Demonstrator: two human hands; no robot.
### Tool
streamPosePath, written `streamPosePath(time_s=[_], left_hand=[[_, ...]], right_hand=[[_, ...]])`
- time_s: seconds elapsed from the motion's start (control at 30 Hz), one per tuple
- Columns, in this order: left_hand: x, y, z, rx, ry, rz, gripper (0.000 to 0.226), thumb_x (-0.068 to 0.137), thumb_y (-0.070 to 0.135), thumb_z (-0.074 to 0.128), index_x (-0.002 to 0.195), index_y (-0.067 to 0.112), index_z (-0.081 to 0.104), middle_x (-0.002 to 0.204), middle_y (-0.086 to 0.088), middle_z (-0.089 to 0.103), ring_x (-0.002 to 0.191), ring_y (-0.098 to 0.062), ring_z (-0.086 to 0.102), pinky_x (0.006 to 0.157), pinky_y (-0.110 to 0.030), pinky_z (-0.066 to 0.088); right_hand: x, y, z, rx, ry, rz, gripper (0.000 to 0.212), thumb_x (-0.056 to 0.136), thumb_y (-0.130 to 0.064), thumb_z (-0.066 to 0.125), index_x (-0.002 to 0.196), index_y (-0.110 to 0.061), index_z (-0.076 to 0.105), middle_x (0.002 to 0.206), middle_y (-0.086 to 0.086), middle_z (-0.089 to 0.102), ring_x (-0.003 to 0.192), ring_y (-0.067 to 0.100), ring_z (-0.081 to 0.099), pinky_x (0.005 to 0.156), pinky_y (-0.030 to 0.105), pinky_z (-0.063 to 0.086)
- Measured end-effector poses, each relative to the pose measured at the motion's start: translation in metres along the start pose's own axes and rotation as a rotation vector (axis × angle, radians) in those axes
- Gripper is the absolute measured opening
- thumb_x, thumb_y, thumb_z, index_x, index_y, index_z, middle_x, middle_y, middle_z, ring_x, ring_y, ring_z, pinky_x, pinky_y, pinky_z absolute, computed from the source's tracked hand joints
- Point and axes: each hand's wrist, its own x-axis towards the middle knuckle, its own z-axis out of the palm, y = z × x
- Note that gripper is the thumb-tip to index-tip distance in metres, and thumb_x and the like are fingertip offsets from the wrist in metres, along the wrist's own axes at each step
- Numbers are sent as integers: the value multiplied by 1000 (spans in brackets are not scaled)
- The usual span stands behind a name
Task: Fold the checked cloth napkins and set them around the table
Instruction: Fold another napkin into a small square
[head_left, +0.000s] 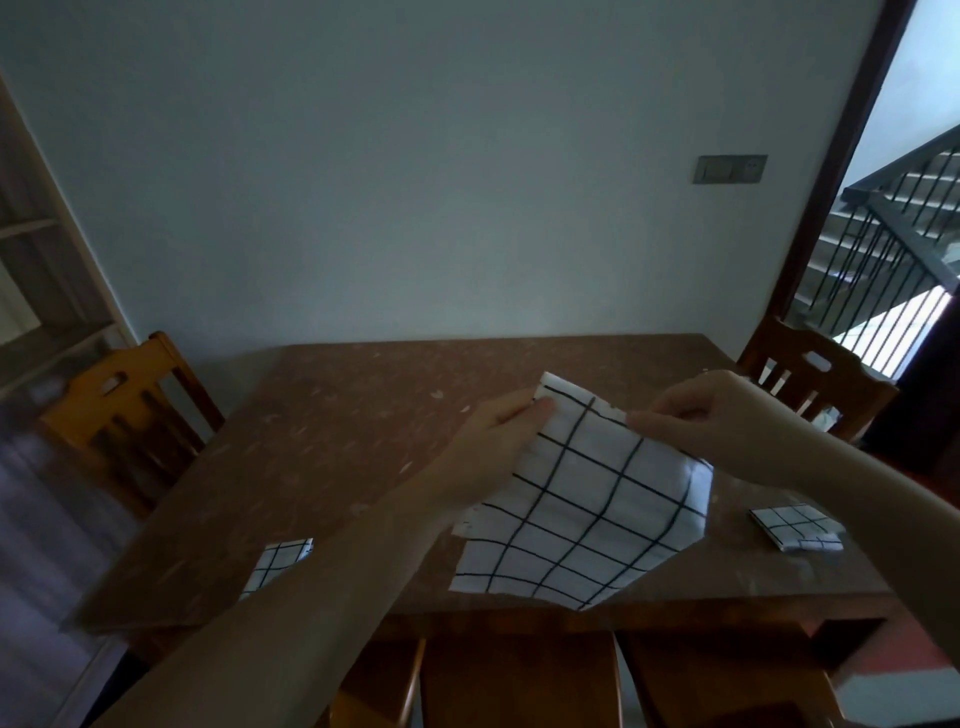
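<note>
Both hands hold 1 checked napkin (582, 499) up over the near middle of the worktop (332, 415): the left hand (498, 431) has its grip clamped on the far left corner, the right hand (696, 410) pinches the far edge. A loose pinch could drop that edge and leave the fold crooked. 2 folded napkins lie near left (280, 561) and near right (795, 527); the left forearm hides part of the first.

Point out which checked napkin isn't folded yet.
The big napkin held up by both hands, left hand and right hand. The left napkin and right napkin lie folded small on the table.
</note>
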Motion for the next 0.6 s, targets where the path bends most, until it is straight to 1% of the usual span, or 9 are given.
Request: streamPosePath(time_s=[0.07, 0.13, 0.2, 0.23, 0.33, 0.4, 0.47, 0.53, 0.6], left_hand=[[-1, 0, -14, -99, -16, -47, 28, 102, 23, 46, 95, 17, 73, 86, 4, 75, 82, -12, 72, 69, -24, 57], [-2, -2, -24, -152, -24, -73, 28, 102, 22, 45, 98, 16, 73, 90, 2, 76, 83, -12, 72, 67, -21, 55], [-4, -2, -30, -149, -6, -84, 28, 102, 24, 46, 100, 17, 73, 95, 2, 76, 87, -11, 72, 69, -20, 55], [-4, -4, -34, -138, 3, -87, 28, 102, 25, 46, 102, 16, 73, 97, 2, 76, 88, -11, 72, 69, -20, 55], [-5, -6, -39, -76, 63, -82, 26, 102, 25, 47, 102, 18, 72, 91, 9, 75, 82, 0, 70, 65, -12, 51], [-4, -11, -39, -32, 116, -75, 25, 102, 26, 47, 100, 23, 71, 90, 13, 73, 79, 4, 69, 61, -9, 49], [-3, -15, -37, -26, 157, -90, 25, 102, 28, 47, 101, 24, 72, 95, 9, 74, 84, -2, 70, 67, -14, 50], [-3, -19, -33, -43, 182, -98, 27, 102, 30, 47, 103, 22, 72, 98, 4, 75, 88, -9, 71, 74, -23, 54], [-4, -20, -30, -29, 197, -69, 27, 101, 33, 47, 102, 20, 71, 98, 1, 75, 89, -13, 71, 79, -34, 58]], right_hand=[[-2, 6, -3, -33, -119, 28, 45, 67, -68, 54, 55, -27, 66, 43, -9, 47, 39, 4, 38, 46, 16, 33], [-4, 8, -1, -81, -203, 33, 28, 72, -62, 59, 53, -42, 63, 45, -16, 50, 42, 1, 45, 52, 17, 33], [-4, 8, 0, -97, -211, 16, 22, 76, -57, 61, 55, -52, 62, 51, -23, 56, 48, -4, 51, 55, 15, 34], [-4, 9, 1, -83, -183, 11, 21, 74, -60, 58, 57, -48, 65, 51, -20, 57, 47, -2, 50, 55, 16, 35], [-3, 13, 1, -19, -57, 16, 41, 67, -64, 56, 63, -28, 73, 55, -1, 63, 46, 6, 49, 53, 23, 42], [-2, 12, 3, -11, 19, 16, 29, 74, -52, 66, 65, -26, 74, 60, 1, 67, 49, 12, 56, 55, 25, 45], [-3, 8, 7, -89, 112, -22, 18, 81, -40, 70, 68, -26, 74, 60, -6, 67, 54, 4, 60, 57, 17, 45], [-4, 5, 12, -177, 210, -67, 14, 83, -34, 71, 71, -27, 73, 65, -14, 67, 61, -3, 62, 59, 13, 43], [-6, 0, 14, -124, 290, -86, 16, 83, -30, 70, 67, -27, 71, 61, -14, 66, 59, -1, 63, 56, 12, 44]])
